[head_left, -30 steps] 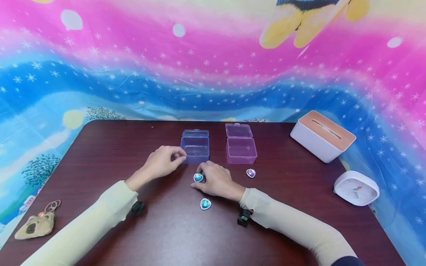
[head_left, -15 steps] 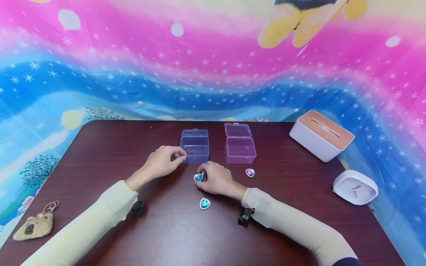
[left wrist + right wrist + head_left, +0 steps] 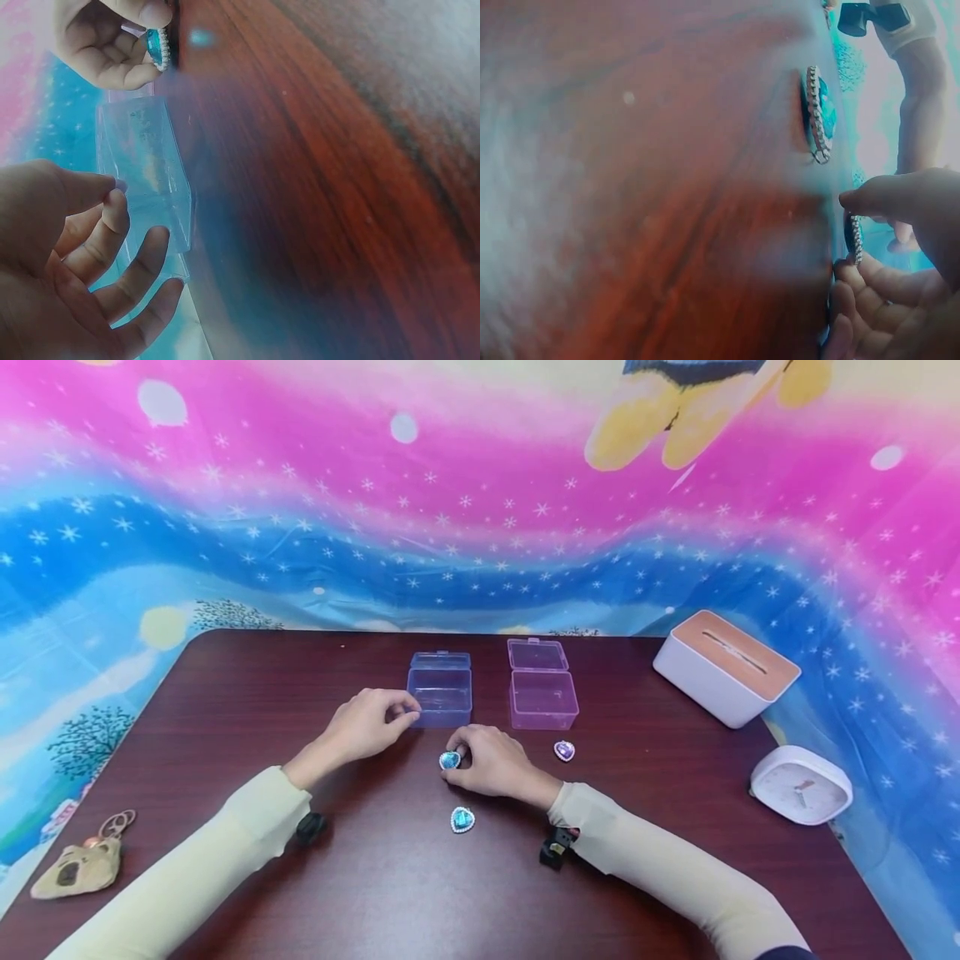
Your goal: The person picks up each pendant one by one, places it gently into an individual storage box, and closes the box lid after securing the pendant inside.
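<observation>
My left hand [image 3: 366, 723] is at the left front corner of a clear blue plastic box [image 3: 440, 717], its lid tipped back. In the left wrist view, thumb and index fingertip pinch the box's rim while the other fingers spread beside it. My right hand [image 3: 495, 762] pinches a blue heart-shaped gem pendant [image 3: 449, 761] by its edges, just in front of that box. A matching blue heart pendant [image 3: 462, 819] lies nearer on the table; a small loop shows on it in the right wrist view. A purple heart pendant [image 3: 564, 751] lies to the right.
A clear pink box [image 3: 544, 722] with its lid back stands right of the blue one. Farther right are a white tissue box [image 3: 708, 689] with a wooden-looking top and a white clock [image 3: 802, 785]. A beige keychain pouch [image 3: 78, 868] lies at the left edge.
My right hand has shifted slightly to the right with the blue pendant between its fingers, and the pendant has tilted a little. The left hand stays at the blue box.
</observation>
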Demonstrator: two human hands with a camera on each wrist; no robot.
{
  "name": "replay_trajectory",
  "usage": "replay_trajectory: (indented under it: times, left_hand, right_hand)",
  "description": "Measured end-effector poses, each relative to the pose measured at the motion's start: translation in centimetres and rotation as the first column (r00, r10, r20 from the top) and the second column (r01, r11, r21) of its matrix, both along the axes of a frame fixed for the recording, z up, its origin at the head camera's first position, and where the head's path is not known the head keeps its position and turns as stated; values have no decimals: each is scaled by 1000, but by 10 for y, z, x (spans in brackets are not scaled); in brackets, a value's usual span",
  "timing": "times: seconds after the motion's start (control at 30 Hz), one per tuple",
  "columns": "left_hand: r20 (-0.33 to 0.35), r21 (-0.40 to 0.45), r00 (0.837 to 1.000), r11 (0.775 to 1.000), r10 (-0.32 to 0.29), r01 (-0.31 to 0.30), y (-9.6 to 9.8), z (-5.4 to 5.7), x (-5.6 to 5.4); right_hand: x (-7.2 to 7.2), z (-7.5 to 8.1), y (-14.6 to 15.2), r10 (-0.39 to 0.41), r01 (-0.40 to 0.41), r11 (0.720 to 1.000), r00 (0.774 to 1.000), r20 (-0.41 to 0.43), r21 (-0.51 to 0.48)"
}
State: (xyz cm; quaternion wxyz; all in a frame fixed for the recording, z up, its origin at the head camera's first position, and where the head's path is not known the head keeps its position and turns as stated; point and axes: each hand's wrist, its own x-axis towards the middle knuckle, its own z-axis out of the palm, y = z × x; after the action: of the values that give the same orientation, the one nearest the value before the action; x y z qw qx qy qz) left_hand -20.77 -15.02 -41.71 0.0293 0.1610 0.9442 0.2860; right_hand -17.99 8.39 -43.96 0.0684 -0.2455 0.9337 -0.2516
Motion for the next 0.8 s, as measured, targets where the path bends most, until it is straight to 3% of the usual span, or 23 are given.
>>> replay_trajectory:
  times: [0.27, 0.63, 0.8]
  left_hand:
    - [1, 5, 1000, 1000, -2, 2, -1, 1, 1]
    - [-2, 0, 1000, 1000, -8, 8, -1, 0, 1]
    - [0, 1, 1000, 1000, -7, 7, -1, -1, 0]
  right_hand:
    - [-7, 3, 5, 94, -80, 972, 994, 54, -221]
    - [-22, 21, 12, 75, -25, 900, 992, 98, -435]
    - [-32, 28, 13, 57, -7, 878, 994, 89, -478]
